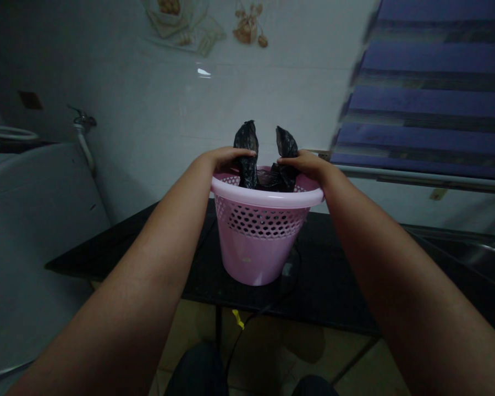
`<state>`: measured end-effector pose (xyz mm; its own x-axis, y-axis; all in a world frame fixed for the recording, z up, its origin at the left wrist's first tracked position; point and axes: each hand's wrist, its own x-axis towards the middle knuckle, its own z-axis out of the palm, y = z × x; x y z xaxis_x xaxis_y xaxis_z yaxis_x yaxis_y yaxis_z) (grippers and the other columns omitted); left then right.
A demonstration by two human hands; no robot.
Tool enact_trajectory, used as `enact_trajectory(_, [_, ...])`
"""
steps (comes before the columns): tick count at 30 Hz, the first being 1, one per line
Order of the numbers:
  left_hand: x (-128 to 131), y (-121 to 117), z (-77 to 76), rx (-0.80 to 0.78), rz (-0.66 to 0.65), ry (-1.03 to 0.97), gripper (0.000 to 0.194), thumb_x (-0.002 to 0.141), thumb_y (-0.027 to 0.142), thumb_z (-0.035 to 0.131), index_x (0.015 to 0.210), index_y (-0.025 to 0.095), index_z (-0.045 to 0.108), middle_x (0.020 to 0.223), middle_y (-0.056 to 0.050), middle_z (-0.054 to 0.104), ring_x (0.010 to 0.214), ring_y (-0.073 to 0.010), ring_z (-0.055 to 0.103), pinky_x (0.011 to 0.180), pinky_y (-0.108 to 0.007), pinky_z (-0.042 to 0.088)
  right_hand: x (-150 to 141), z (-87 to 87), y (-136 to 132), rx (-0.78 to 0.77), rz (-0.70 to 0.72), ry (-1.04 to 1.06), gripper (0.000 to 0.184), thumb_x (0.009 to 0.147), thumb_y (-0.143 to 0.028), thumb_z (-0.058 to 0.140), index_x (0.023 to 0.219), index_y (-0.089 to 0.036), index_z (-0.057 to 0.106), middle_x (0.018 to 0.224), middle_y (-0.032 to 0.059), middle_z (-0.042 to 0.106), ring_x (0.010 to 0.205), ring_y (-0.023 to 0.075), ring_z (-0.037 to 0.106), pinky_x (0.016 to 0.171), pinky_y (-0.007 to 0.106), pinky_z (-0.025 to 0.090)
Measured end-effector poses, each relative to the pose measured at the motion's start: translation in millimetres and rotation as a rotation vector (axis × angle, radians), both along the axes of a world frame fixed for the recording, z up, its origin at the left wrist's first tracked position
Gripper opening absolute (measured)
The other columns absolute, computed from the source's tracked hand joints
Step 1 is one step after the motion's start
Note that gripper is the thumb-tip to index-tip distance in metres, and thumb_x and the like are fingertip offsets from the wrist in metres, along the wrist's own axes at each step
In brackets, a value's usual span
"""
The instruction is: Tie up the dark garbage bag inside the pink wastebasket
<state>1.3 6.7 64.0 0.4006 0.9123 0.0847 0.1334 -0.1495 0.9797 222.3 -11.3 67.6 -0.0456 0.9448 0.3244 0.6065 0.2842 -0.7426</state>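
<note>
Black plastic bag (277, 179), as I viewed it remotely: its lower part sat inside the pink basket (258, 256), and two ends stood above the rim. The grip of the left hand (226, 157) was clamped on one end, that of the right hand (307, 163) on the other; I judged that this paired hold spread the ends apart and upright. Both hands overlapped the rim's sides, which left the middle visible to me. The basket stood upright on the table (330, 275), near its front edge, presumably for easy reach.
</note>
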Motion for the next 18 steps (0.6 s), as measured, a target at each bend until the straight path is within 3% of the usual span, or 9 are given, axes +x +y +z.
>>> enact_trajectory(18, [0.2,2.5,0.0,-0.014,0.019,0.0,0.028,0.07,0.023,0.066,0.094,0.01,0.062,0.076,-0.009,0.064,0.073,-0.0191,0.062,0.076,-0.03,0.047,1.8,-0.5,6.3,-0.015,-0.021,0.01,0.018,0.079,-0.01,0.062,0.096,-0.005,0.062,0.079,0.0098,0.061,0.065,0.0146,0.058,0.063,0.025,0.05])
